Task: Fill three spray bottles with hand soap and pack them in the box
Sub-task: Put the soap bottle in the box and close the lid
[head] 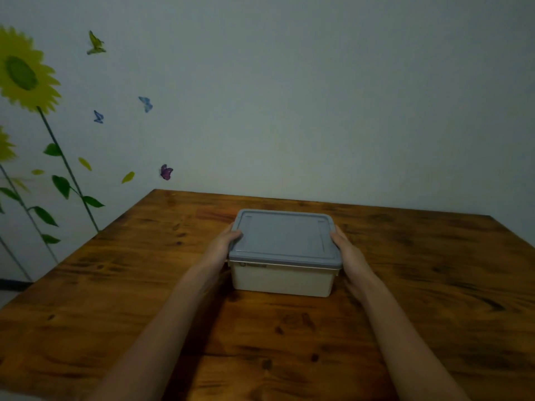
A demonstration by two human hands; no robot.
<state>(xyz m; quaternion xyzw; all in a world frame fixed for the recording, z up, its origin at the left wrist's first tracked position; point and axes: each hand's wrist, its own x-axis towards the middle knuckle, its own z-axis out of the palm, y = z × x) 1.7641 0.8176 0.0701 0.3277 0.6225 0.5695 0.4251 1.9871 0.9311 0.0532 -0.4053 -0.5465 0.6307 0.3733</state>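
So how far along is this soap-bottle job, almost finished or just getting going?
Hard to tell. The box stands on the table with its grey lid on, so whether any bottles are packed inside is hidden. In hand: the left hand and right hand hold its two sides. No spray bottles or soap are in view.

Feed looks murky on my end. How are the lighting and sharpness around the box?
Head view: dim, bluish light with no glare; the box and its grey lid are soft but readable, the label on the front is too blurred to read; wide-angle bend shows in the table edges; wall stickers at left are smeared.
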